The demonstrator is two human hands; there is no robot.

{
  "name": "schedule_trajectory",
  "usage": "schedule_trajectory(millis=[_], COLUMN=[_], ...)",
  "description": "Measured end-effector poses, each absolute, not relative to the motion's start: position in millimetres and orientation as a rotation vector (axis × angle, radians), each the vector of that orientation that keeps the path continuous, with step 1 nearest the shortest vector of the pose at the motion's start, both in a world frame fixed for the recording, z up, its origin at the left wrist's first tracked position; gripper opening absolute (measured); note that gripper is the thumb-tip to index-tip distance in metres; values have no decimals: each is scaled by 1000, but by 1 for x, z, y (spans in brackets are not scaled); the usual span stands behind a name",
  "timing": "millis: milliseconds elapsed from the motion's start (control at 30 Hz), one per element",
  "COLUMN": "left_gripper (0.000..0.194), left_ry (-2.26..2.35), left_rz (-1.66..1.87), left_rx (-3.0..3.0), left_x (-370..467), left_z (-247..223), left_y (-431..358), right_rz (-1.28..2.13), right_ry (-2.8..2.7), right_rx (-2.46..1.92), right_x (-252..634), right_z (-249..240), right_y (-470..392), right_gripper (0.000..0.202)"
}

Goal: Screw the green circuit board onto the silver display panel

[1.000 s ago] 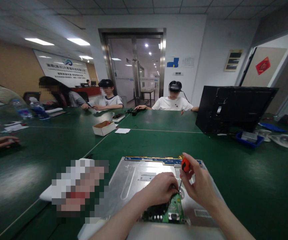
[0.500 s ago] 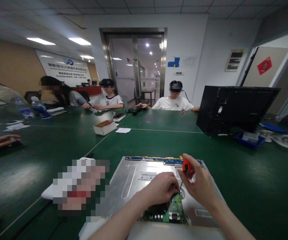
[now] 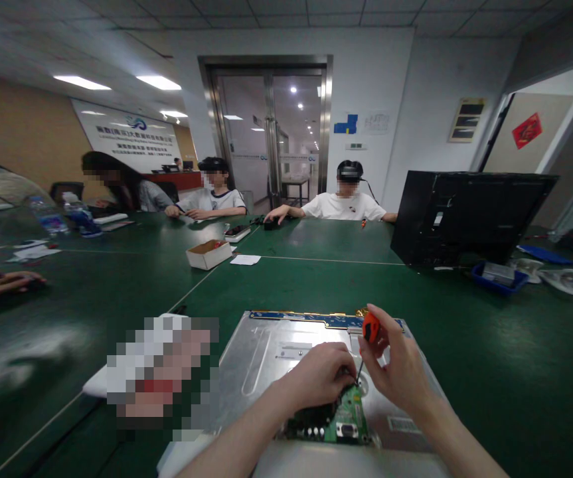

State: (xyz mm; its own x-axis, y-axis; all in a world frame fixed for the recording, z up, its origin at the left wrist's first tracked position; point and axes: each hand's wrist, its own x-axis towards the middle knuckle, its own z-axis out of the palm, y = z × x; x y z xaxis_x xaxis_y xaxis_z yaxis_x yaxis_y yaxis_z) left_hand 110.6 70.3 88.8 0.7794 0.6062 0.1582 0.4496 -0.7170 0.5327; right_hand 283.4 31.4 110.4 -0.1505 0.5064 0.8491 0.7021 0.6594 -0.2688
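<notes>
A screwdriver (image 3: 371,327) with an orange and black handle is pinched in the fingers of my right hand (image 3: 396,362). Its thin shaft slants down to the upper corner of a green circuit board (image 3: 350,415). Right beside the tip, the fingers of my left hand (image 3: 327,373) are closed together; whatever they pinch is hidden. The board lies on a silver metal panel (image 3: 251,355), partly covered by my left hand and a dark bundle under it. Along the panel's far edge runs a narrow blue circuit strip (image 3: 301,319).
Left of the panel lies a white item (image 3: 166,325), partly pixelated. Farther back are an open small box (image 3: 209,254) and white paper (image 3: 245,259). A black monitor (image 3: 475,219) stands at the right beside a blue tray (image 3: 499,279). Several people sit around the green table (image 3: 316,285).
The screwdriver handle and the fingers of my right hand have shifted slightly; my left hand stays put. Across the table, a person's hand has moved onto a black object.
</notes>
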Motion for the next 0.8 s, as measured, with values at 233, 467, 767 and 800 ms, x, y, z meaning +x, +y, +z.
schedule_trajectory(millis=[233, 467, 767, 800], left_gripper=[21, 17, 9, 9], left_ry=[783, 780, 841, 839], left_rz=[461, 462, 431, 431], left_rx=[2488, 2498, 2523, 2522], left_x=[110, 110, 111, 111], left_z=[89, 93, 95, 95], left_y=[70, 69, 67, 67], right_rz=[-271, -278, -242, -243], right_ry=[-1776, -1813, -1827, -1821], right_rx=[-972, -968, -941, -943], right_x=[283, 283, 284, 284], right_z=[107, 111, 115, 115], right_y=[33, 31, 29, 29], right_gripper=[37, 37, 41, 41])
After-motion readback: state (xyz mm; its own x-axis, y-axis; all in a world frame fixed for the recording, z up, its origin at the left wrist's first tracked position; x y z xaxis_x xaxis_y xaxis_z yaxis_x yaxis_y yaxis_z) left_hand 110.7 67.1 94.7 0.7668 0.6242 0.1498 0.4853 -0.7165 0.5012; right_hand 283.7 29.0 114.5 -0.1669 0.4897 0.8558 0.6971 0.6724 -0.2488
